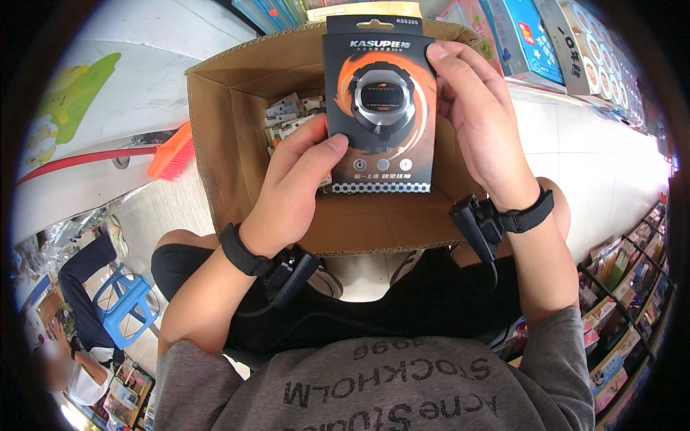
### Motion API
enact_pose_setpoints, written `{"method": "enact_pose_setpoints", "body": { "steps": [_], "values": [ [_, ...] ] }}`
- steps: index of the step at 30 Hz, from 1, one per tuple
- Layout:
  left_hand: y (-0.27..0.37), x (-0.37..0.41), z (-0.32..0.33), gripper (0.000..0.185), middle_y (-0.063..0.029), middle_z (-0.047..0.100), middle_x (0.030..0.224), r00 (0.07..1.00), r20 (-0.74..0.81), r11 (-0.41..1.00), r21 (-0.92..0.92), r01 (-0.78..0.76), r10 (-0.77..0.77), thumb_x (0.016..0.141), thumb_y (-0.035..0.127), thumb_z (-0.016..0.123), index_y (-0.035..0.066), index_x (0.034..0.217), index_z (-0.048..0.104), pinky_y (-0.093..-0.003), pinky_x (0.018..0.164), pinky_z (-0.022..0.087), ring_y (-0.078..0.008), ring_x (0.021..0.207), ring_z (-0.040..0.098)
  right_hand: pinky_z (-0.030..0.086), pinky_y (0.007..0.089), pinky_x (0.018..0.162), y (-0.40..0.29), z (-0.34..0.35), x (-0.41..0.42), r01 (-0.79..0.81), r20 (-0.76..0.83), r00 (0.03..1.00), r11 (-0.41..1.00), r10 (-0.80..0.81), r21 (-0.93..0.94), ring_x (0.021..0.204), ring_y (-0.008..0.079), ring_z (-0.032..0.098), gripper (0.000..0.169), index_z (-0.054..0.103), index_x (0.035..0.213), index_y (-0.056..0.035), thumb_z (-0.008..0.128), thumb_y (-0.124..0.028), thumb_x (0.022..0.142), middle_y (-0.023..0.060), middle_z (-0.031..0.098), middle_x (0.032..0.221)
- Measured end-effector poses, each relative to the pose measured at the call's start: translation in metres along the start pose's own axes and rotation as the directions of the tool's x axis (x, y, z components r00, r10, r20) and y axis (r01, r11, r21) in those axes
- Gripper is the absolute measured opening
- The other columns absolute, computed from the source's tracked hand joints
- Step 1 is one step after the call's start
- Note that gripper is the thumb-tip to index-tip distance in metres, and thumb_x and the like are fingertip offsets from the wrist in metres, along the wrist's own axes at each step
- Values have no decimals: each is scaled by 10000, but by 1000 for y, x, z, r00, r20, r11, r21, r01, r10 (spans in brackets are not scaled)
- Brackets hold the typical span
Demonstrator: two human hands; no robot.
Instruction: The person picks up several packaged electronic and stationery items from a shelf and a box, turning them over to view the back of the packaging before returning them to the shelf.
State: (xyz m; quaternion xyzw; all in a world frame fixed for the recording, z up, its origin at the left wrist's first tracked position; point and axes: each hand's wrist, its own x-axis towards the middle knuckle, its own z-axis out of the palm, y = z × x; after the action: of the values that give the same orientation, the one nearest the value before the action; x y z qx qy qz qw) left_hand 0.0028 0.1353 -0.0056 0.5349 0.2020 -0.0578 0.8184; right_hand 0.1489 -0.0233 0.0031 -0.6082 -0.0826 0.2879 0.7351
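A black and orange stopwatch package with a hang hole at its top is held up above an open cardboard box. My left hand grips its lower left edge, thumb on the front. At its upper right edge, my right hand pinches it, with the thumb near the corner. Several small packaged items lie inside the box, partly hidden behind the package and my left hand. The box stands in front of my knees. Each wrist wears a black strap with a small device.
An orange brush head with a red handle is left of the box. A blue plastic stool and another person are at the lower left. Boxed goods stand at the upper right, and stocked shelves line the lower right.
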Motion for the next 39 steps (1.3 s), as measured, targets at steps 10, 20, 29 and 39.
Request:
{"method": "enact_pose_setpoints", "body": {
  "steps": [10,20,29,39],
  "values": [
    [-3,2,1,343,-39,627,1153,1000,5,999,-38,7,-7,983,170,468,-26,1247,566,-257,961,407,-103,1068,545,439,186,607,3,-4,2,6,12,1000,1000,-6,-10,676,35,556,220,629,970,-46,605,-264,955,-22,621,778],
    [-11,8,3,585,-114,536,1237,999,-6,999,-7,31,-31,975,266,555,10,1394,237,-310,934,462,-165,1095,566,552,234,600,2,-1,-1,-25,80,996,997,30,-66,702,96,640,222,575,1084,22,623,-135,935,52,660,847],
    [-10,6,-3,745,-156,428,1429,987,150,995,-65,75,-65,940,353,549,35,1503,177,-401,1080,407,-251,1286,485,540,234,747,4,1,-5,89,303,951,993,-60,-83,880,100,646,307,568,1164,33,674,-104,910,87,642,1066],
    [4,1,4,872,-278,419,1424,909,415,826,-505,251,-23,855,569,459,18,1499,256,-476,1041,429,-411,1283,473,460,191,730,-2,4,-4,-114,156,983,986,95,119,798,50,556,321,573,1161,-16,567,-277,974,6,620,954]
  ]
}}
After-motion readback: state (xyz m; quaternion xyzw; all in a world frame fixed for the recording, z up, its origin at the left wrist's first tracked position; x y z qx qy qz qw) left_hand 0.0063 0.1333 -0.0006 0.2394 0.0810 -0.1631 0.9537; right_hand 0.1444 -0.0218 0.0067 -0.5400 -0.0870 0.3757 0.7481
